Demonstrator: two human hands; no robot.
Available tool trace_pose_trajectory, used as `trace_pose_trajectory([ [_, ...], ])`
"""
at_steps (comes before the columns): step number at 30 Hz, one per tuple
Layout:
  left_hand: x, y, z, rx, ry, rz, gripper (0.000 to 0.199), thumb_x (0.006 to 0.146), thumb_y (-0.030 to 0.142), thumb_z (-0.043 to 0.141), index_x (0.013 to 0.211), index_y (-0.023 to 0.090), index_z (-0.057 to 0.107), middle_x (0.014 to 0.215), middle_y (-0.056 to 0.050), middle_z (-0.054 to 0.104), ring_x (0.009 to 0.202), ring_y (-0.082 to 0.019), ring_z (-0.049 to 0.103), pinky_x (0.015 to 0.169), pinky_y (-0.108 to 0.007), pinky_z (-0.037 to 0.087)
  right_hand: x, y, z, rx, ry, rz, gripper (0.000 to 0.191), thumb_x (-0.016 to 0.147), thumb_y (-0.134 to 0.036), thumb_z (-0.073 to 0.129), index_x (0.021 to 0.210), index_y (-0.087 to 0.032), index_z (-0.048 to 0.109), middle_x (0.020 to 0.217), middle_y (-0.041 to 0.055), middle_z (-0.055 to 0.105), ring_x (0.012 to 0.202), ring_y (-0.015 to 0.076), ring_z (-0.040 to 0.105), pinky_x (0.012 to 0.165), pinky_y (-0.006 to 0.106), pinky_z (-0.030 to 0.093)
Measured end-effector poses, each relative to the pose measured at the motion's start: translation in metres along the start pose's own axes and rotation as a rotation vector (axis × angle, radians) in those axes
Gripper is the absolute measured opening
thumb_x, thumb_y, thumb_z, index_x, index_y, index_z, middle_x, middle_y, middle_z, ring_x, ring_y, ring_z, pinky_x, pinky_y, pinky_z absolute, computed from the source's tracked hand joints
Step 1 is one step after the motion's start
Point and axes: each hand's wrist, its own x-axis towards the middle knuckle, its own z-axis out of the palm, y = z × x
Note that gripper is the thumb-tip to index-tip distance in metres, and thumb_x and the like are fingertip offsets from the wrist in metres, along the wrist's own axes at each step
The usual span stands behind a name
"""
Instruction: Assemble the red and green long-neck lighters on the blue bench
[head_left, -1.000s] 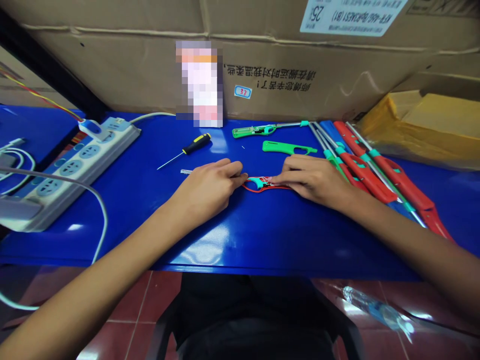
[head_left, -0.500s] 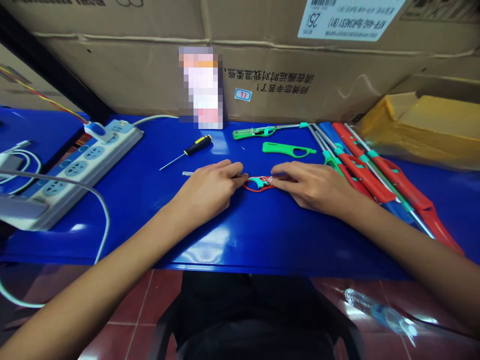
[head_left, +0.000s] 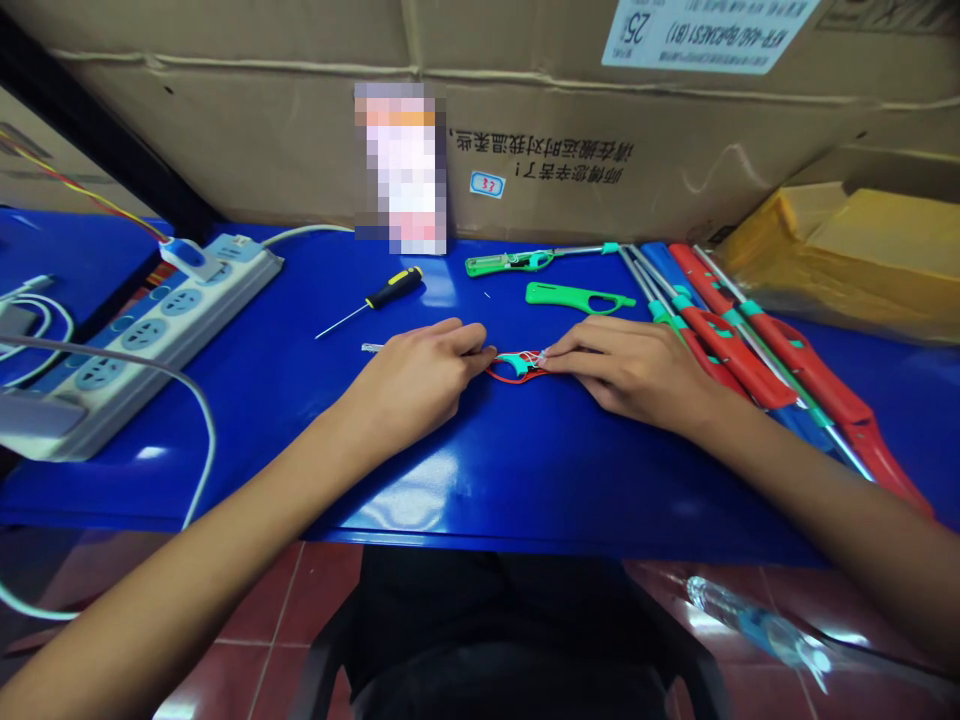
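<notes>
Between my hands lies an opened red utility lighter (head_left: 517, 367), its teal trigger and thin white wires showing. My left hand (head_left: 429, 378) is closed in a pinch on the lighter's left part. A metal tube end (head_left: 371, 348) shows just left of that hand; my fingers hide what lies between. With fingertips together, my right hand (head_left: 630, 368) pinches the lighter's right part, by the wires, and covers that end. Beyond my hands lie a green casing half (head_left: 574, 297) and an opened green utility lighter (head_left: 510, 263).
A yellow-black screwdriver (head_left: 395, 288) lies behind my left hand. Several red, green and blue utility lighters (head_left: 814, 365) are piled at right. A white power strip (head_left: 161, 325) with cables stands at left. Cardboard boxes (head_left: 300, 150) back the blue table (head_left: 480, 490); a pixelated upright object (head_left: 405, 170) leans there.
My right hand's fingers have drawn closer together at the lighter's wires. My left hand keeps its hold. The view has shifted slightly.
</notes>
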Motion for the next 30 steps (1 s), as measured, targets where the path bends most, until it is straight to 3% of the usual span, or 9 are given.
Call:
trace_pose_trajectory([
  [4,0.000,0.000,0.000,-0.005,-0.004,-0.003,0.040,0.113,0.010,0.053,0.142,0.018,0.079,0.108,-0.008,0.075,0.096,-0.023,0.068,0.066,-0.034,0.048,0.000,-0.001,-0.001,-0.071,-0.001,-0.006,0.030,0.113,-0.012,0.058,0.121,-0.023,0.085,0.130,0.0072,0.085,0.109,0.0235,0.082,0.084,0.035,0.065],
  [8,0.000,-0.001,-0.001,-0.022,-0.027,-0.008,0.040,0.115,0.012,0.052,0.144,0.019,0.078,0.109,-0.008,0.075,0.096,-0.023,0.068,0.067,-0.033,0.049,0.000,0.004,0.000,-0.015,-0.045,-0.042,0.040,0.108,-0.004,0.057,0.131,-0.024,0.083,0.145,0.0035,0.083,0.117,0.0244,0.081,0.101,0.039,0.066],
  [19,0.001,0.000,-0.002,-0.033,-0.050,-0.021,0.040,0.114,0.011,0.053,0.145,0.019,0.078,0.110,-0.009,0.074,0.098,-0.024,0.068,0.067,-0.033,0.049,0.000,0.011,-0.002,-0.013,-0.169,-0.073,0.058,0.103,0.001,0.052,0.149,-0.026,0.075,0.144,0.0029,0.083,0.112,0.0258,0.076,0.092,0.040,0.065],
  [24,0.001,0.000,-0.001,-0.030,-0.025,-0.007,0.040,0.113,0.010,0.052,0.141,0.018,0.079,0.108,-0.009,0.074,0.096,-0.023,0.067,0.068,-0.033,0.050,0.003,0.010,-0.001,0.002,-0.180,-0.089,0.061,0.098,0.004,0.050,0.148,-0.020,0.075,0.142,0.0074,0.083,0.116,0.0279,0.075,0.097,0.043,0.063],
  [30,-0.001,0.001,0.002,-0.075,0.036,-0.049,0.040,0.110,0.009,0.052,0.137,0.019,0.080,0.106,-0.009,0.076,0.094,-0.021,0.071,0.068,-0.030,0.052,0.001,0.007,0.002,-0.031,-0.152,-0.091,0.063,0.102,0.002,0.048,0.157,-0.022,0.069,0.139,0.0079,0.084,0.113,0.0277,0.075,0.095,0.043,0.062],
])
